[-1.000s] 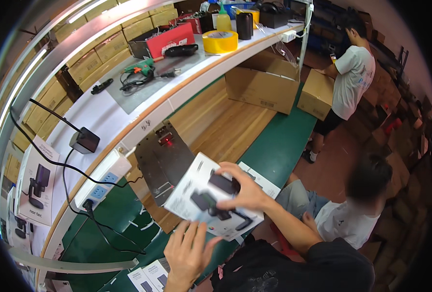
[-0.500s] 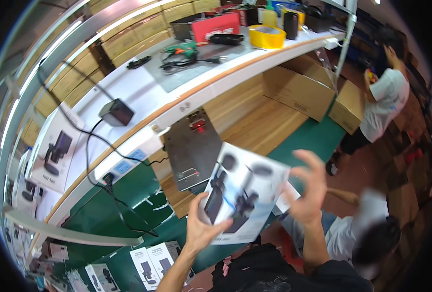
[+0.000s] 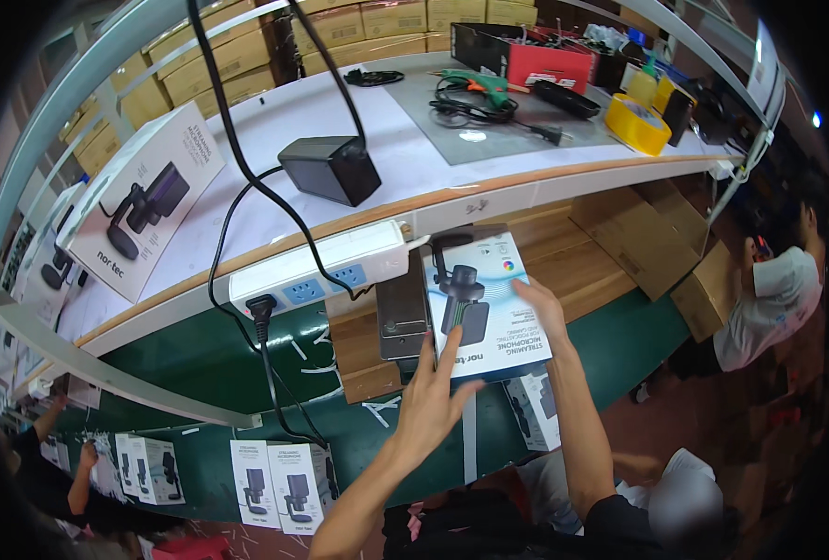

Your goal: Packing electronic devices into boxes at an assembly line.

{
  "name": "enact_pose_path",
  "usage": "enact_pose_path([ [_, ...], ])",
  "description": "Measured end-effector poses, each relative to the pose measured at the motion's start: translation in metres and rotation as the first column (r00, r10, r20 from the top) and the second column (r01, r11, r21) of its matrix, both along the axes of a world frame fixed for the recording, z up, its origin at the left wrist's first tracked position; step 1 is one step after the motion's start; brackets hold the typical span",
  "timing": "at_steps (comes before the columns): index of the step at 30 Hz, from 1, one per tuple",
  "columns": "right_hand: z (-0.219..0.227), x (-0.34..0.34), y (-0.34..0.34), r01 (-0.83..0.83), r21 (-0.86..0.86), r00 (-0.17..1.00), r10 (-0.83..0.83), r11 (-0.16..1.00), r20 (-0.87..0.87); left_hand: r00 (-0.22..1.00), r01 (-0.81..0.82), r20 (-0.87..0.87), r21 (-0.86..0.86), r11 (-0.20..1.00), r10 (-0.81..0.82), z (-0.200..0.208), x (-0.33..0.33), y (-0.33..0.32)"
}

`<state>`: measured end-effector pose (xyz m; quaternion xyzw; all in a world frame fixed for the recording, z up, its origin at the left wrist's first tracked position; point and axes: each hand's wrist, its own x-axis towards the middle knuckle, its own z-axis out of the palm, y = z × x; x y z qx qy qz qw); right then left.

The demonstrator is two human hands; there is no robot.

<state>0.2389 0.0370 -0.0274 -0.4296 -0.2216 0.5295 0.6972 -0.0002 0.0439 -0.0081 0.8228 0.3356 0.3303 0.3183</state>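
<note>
A white microphone box (image 3: 503,317) with a microphone picture on its front lies over a flat grey metal device (image 3: 402,313), hiding most of it. My left hand (image 3: 430,401) is at the box's near left, its fingers stretched out and apart. One finger touches the printed front, another runs along the left side. My right hand (image 3: 547,322) rests along the right edge with fingers extended onto the front. Neither hand is wrapped round the box.
A power strip (image 3: 321,271) with a plugged black cable runs along the shelf edge. On the shelf stand a black adapter block (image 3: 330,168), another microphone box (image 3: 144,201) and yellow tape (image 3: 638,124). More boxes (image 3: 279,485) stand on the green bench (image 3: 358,429). Co-workers (image 3: 773,299) are nearby.
The box, held up tilted between my hands before, has come down onto the metal device with its other face showing. My right hand has moved from beside it onto its edge. The view has shifted.
</note>
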Motion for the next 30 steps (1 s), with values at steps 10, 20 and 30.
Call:
enact_pose_path([
  [10,-0.019,0.055,0.103,0.149,-0.019,0.984,-0.147,0.989,0.101,0.997,0.067,-0.047,0.117,0.991,-0.062,-0.016,0.049,0.099],
  [20,-0.034,-0.111,-0.107,0.344,0.503,0.849,-0.492,0.793,0.193,0.672,0.508,0.719,-0.623,0.595,0.178,-0.057,-0.079,-0.039],
  [30,-0.151,-0.196,-0.109,0.187,0.055,0.949,-0.195,0.981,0.249,0.951,-0.131,0.114,-0.692,0.710,0.286,-0.138,-0.159,-0.095],
])
